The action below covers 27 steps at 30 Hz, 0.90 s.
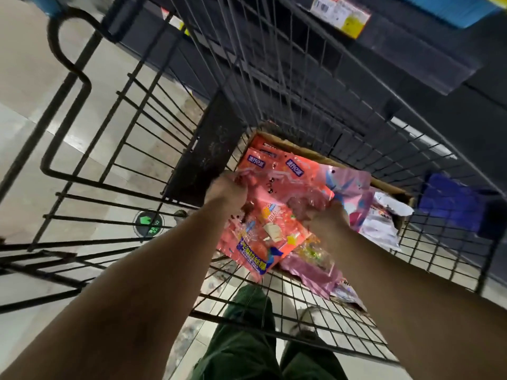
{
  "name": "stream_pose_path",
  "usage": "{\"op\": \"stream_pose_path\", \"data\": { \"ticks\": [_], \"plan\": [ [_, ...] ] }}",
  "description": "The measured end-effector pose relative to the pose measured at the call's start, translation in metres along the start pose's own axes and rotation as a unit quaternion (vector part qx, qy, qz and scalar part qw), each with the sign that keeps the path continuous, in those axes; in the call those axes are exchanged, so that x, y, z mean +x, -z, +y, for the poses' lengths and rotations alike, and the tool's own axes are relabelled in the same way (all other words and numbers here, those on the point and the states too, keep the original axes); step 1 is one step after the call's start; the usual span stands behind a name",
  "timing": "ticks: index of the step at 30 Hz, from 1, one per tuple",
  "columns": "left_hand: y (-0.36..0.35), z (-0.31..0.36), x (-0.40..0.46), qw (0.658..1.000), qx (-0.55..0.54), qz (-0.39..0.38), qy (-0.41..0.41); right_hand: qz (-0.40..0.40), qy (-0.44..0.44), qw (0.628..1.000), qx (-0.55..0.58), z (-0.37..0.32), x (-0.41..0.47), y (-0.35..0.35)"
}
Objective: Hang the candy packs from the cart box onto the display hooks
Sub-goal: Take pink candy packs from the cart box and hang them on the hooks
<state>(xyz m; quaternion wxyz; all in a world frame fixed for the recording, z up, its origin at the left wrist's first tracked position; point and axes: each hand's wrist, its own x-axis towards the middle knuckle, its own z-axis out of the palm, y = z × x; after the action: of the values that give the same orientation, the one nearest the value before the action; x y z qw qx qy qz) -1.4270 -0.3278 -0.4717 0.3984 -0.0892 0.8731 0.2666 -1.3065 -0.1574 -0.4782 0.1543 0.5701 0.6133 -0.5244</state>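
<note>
A black wire cart (164, 149) with a thin-barred grid fills most of the view, standing on a pale, glossy tiled floor (33, 111). Dark shelving (411, 58) rises just beyond it, carrying a blurred yellow-and-white price label (341, 15). Inside the cart sits a brown cardboard box (384, 185) with raw, fraying edges, packed with flat, shiny plastic candy packs. Beside the box, to the right, lies something blue (447, 198), too blurred to identify. The red candy packs (263, 226) are crinkly and translucent, printed in blue and yellow; pink ones (354, 182) lie under and beside them. Both bare forearms reach down over the cart's near rim. The left hand (227, 190) is closed on the upper left edge of the red packs, and the right hand (329, 218) grips their right side, fingers curled into the plastic.
</note>
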Motion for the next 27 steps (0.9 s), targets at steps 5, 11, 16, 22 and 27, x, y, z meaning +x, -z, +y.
{"op": "stream_pose_path", "data": {
  "ticks": [5,11,16,22,27],
  "plan": [
    [-0.013,0.001,0.016,0.996,-0.077,-0.039,0.021,0.0,0.018,0.999,0.034,-0.007,0.009,0.022],
    [-0.014,0.001,0.016,0.992,-0.127,0.005,0.01,-0.025,-0.014,0.998,0.051,-0.012,0.003,0.024],
    [-0.015,0.009,-0.002,0.983,-0.183,-0.028,-0.012,-0.033,-0.026,0.99,0.132,-0.011,-0.014,0.035],
    [0.0,0.066,-0.06,0.979,-0.135,-0.112,-0.105,-0.032,-0.026,0.967,0.251,-0.008,-0.047,0.104],
    [-0.011,0.148,-0.133,0.958,-0.176,-0.093,-0.205,-0.007,0.084,0.938,0.336,0.007,-0.085,0.195]
  ]
}}
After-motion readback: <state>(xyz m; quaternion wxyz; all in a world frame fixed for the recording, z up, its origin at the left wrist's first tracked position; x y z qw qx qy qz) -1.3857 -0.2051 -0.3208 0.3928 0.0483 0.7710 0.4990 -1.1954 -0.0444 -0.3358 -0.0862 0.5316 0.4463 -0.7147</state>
